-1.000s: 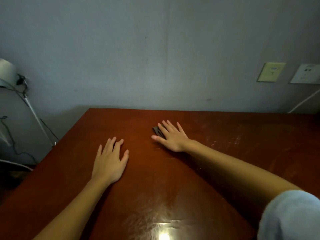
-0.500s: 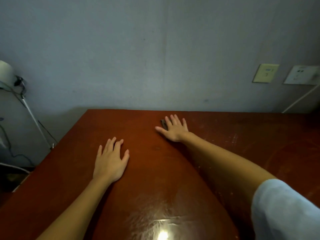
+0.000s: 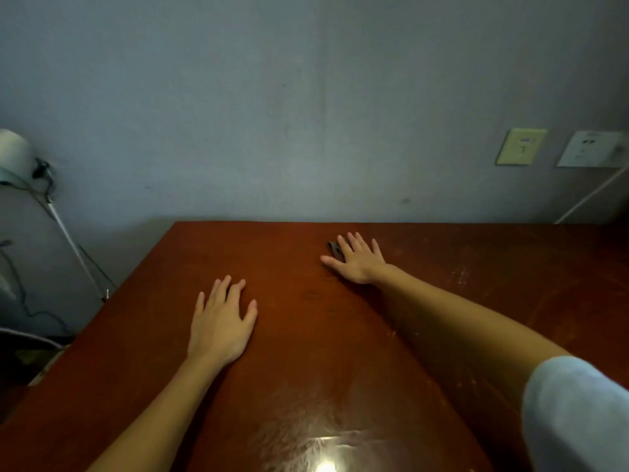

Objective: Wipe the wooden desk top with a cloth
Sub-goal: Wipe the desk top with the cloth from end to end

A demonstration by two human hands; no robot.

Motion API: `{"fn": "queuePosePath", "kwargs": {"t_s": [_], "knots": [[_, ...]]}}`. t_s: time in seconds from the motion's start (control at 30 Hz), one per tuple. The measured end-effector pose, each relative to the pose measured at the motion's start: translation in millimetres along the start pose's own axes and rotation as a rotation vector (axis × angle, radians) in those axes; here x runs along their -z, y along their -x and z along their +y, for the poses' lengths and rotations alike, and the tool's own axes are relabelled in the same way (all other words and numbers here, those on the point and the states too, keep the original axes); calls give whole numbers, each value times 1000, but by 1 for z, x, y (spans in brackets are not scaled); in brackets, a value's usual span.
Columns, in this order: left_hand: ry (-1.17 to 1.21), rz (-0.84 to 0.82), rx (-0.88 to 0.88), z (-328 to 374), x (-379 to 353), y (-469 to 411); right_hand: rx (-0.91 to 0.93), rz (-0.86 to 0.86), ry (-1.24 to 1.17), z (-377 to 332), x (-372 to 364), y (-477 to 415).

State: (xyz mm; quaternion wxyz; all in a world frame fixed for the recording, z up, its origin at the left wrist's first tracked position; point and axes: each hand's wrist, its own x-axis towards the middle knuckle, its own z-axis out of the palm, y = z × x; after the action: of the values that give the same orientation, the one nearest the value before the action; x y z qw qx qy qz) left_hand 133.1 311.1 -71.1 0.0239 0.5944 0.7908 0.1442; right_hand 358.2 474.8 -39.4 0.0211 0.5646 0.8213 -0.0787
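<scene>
The reddish-brown wooden desk top (image 3: 306,362) fills the lower part of the head view. My right hand (image 3: 357,262) lies flat near the desk's far edge, fingers straight, pressing a small dark cloth (image 3: 333,248) onto the wood. Only a corner of the cloth shows beyond my fingers. My left hand (image 3: 221,321) rests flat on the desk, nearer to me and to the left, fingers spread and holding nothing.
A grey wall (image 3: 306,114) rises right behind the desk. Two wall plates (image 3: 520,146) and a white cable (image 3: 592,195) sit at the right. A white lamp (image 3: 13,155) on a thin stand and loose wires stand beyond the desk's left edge.
My right hand has slid the cloth away from me toward the wall and slightly right. My left hand has stayed in place.
</scene>
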Motion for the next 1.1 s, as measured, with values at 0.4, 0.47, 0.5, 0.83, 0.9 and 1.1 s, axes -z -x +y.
{"fn": "queuePosePath", "kwargs": {"t_s": [0.4, 0.47, 0.5, 0.83, 0.9, 1.1], "knots": [[130, 146, -114, 4, 14, 13, 295, -43, 14, -4, -12, 80], [131, 156, -152, 6, 18, 19, 212, -39, 24, 20, -6, 77], [135, 149, -161, 7, 20, 23, 172, -33, 26, 27, -4, 72], [132, -15, -93, 24, 25, 80, 165, -5, -8, -71, -16, 53], [86, -37, -87, 26, 22, 87, 270, -32, 3, -84, -22, 74], [44, -43, -117, 34, 20, 99, 358, -29, 33, -33, -25, 133]]}}
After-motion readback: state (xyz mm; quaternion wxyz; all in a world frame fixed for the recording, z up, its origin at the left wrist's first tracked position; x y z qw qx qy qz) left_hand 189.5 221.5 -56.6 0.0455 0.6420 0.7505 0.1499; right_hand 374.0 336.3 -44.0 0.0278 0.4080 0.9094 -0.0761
